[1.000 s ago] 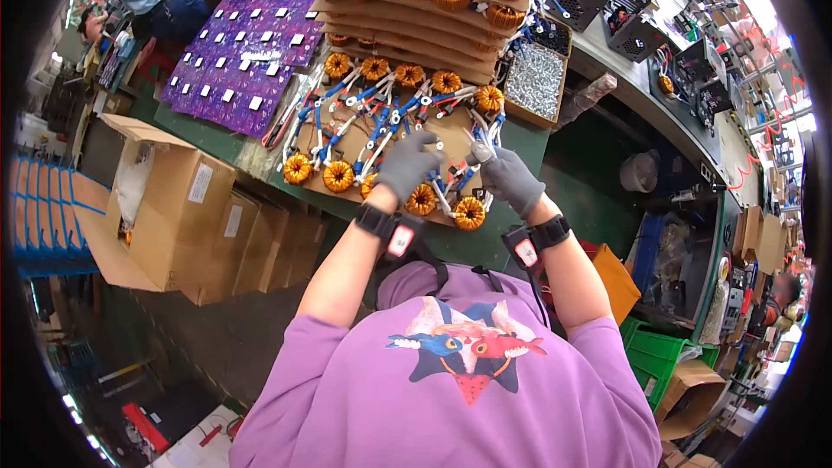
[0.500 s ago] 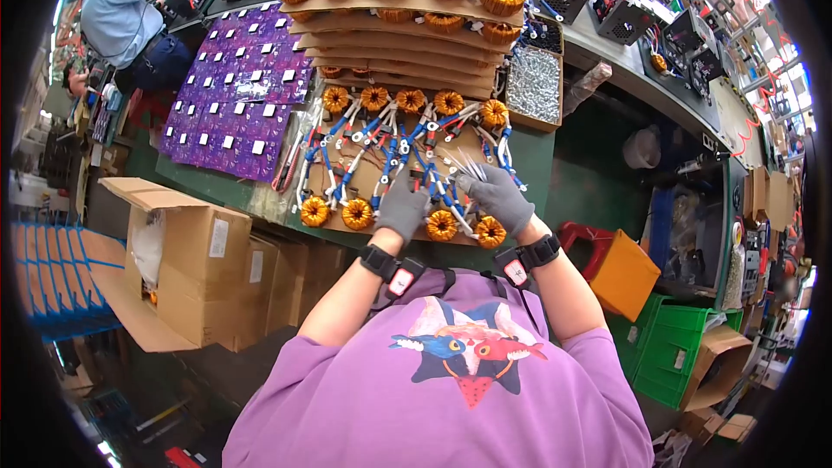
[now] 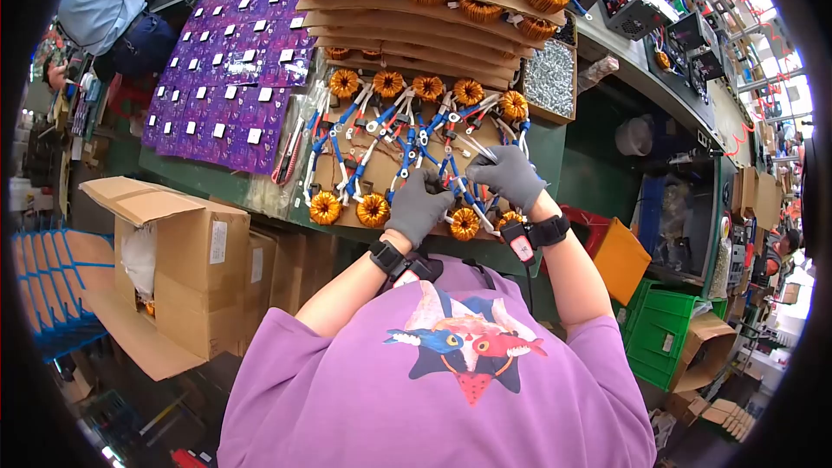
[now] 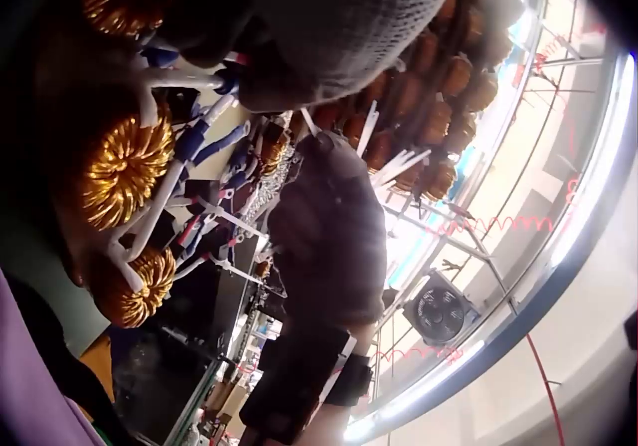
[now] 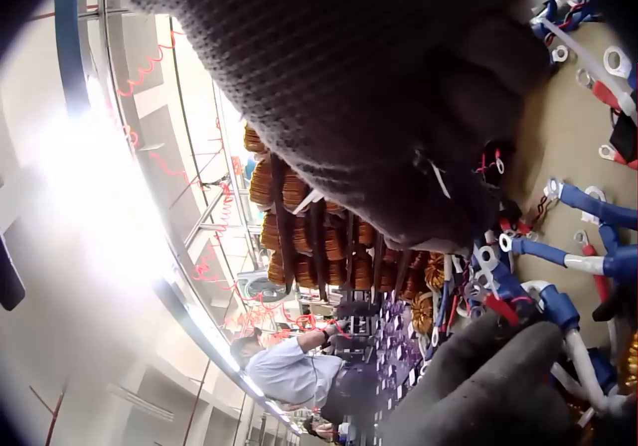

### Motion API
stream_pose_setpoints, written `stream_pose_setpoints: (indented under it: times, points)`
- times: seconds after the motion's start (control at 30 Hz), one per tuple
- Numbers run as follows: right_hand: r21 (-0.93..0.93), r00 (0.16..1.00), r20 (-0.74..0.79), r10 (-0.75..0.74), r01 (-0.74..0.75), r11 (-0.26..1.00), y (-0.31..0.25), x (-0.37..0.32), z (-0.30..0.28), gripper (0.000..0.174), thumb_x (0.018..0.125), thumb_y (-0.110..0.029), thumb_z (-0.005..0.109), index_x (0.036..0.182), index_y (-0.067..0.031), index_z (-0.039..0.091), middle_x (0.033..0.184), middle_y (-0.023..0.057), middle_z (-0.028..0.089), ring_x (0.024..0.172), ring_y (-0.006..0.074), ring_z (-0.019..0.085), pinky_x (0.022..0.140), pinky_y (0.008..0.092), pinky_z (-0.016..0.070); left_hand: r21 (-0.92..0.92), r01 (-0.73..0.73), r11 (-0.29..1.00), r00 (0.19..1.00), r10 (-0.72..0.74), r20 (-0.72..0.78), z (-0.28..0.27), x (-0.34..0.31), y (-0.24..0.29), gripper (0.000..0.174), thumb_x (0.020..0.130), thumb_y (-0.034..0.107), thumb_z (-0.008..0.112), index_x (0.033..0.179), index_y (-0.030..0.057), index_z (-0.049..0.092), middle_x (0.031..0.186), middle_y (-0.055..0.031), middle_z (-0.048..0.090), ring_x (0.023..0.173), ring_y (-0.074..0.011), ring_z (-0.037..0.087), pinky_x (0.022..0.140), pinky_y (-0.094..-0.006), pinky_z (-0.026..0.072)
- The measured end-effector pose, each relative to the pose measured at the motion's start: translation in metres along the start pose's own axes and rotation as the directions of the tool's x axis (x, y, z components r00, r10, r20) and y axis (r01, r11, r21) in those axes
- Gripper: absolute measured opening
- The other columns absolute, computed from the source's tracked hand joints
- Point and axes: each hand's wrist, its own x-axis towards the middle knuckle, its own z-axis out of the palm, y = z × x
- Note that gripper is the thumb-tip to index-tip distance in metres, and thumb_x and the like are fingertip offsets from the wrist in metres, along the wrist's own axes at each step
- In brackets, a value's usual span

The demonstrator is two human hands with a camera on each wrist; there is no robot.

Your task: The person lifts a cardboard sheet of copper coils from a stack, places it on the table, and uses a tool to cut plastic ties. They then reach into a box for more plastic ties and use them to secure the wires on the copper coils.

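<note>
Over the past second the grey-gloved left hand (image 3: 419, 210) has drawn back toward the near row of copper-coloured, ring-shaped wire coils (image 3: 325, 208); on my feed its fingers bend in beside the blue-and-white cables with metal ring terminals (image 5: 596, 204), though I cannot tell whether they pinch one; the grey-gloved right hand (image 3: 510, 178) pinches a bunch of thin white strips (image 4: 399, 165) above the brown cardboard sheet (image 3: 384, 166); coils line its near and far edges.

Coils (image 3: 325, 207) on cardboard (image 3: 380, 172); circuit boards (image 3: 221, 91) left, coil stack (image 3: 416, 22) behind, parts box (image 3: 548, 114) right-rear.
</note>
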Motion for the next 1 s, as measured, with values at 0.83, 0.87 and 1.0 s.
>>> stream_pose_setpoints:
  times: [0.83,0.87,1.0]
  points:
    - [0.038,0.986,0.144,-0.085,0.081,0.996,0.015,0.017,0.014,0.021,0.077,-0.021,0.071,0.080,-0.0003,0.067,0.063,0.0021,0.059,0.051,0.0056,0.047,0.046,0.0239,0.0375,-0.060,-0.029,0.998,0.998,0.032,0.058,-0.004,0.005,-0.015,0.036,0.071,0.013,0.073,0.097,-0.0033,0.055,0.079,-0.0095,0.063,0.069,-0.0153,0.062,0.061,-0.0278,0.0511]
    - [0.115,0.989,0.146,-0.018,0.001,0.993,0.013,0.015,0.010,0.020,0.077,-0.020,0.071,0.081,-0.0002,0.067,0.064,0.0023,0.059,0.051,0.0050,0.047,0.046,0.0233,0.0370,-0.056,-0.036,0.998,0.998,0.039,0.057,-0.003,0.005,-0.016,0.036,0.071,0.014,0.072,0.098,-0.0026,0.055,0.080,-0.0091,0.063,0.072,-0.0160,0.062,0.063,-0.0282,0.0512]
    - [0.037,0.990,0.125,0.072,-0.077,0.996,0.005,0.011,0.020,0.021,0.078,-0.019,0.070,0.083,0.0011,0.067,0.066,0.0038,0.061,0.054,0.0079,0.050,0.049,0.0262,0.0403,-0.006,-0.015,1.000,0.999,0.015,0.042,-0.002,0.003,-0.005,0.035,0.071,0.013,0.071,0.098,-0.0011,0.055,0.082,-0.0095,0.064,0.073,-0.0174,0.063,0.065,-0.0295,0.0512]
